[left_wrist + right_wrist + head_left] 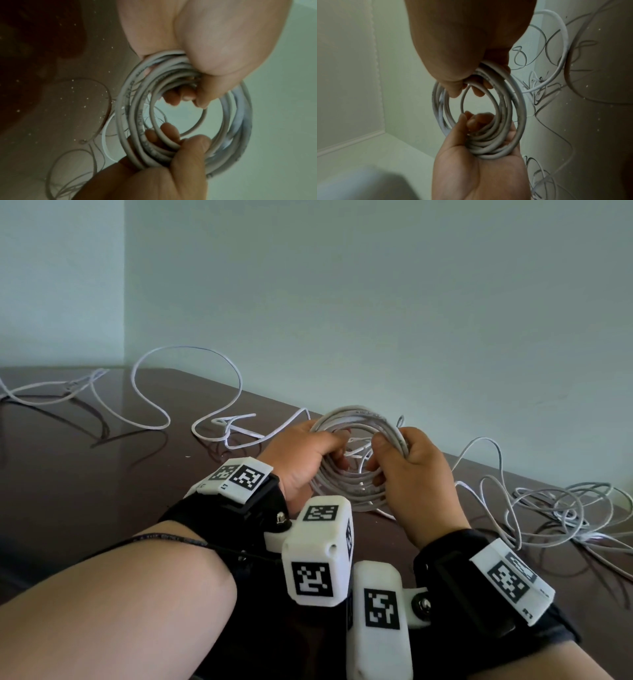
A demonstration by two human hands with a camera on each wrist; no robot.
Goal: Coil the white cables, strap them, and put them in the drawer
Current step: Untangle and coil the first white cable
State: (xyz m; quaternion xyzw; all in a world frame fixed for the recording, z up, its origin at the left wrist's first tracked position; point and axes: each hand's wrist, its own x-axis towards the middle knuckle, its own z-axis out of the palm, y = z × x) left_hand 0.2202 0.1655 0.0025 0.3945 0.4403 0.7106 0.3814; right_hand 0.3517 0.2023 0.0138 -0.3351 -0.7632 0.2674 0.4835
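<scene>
A coil of white cable (356, 415) is held upright above the dark table between both hands. My left hand (329, 453) grips the coil's left side, fingers curled through the loops. On the right side, my right hand (380, 460) grips it with the thumb on the near face. The left wrist view shows the coil (130, 108) with my left hand (197, 93) at the top and the right hand (180, 146) below. In the right wrist view the coil (519, 108) is pinched by my right hand (471, 88), and the left hand (471, 135) cups the loops.
A thin loose white cable (150, 405) snakes across the brown table (85, 474) to the left. A tangled pile of white cable (561, 508) lies to the right. A pale wall stands just behind the table. No strap or drawer is in view.
</scene>
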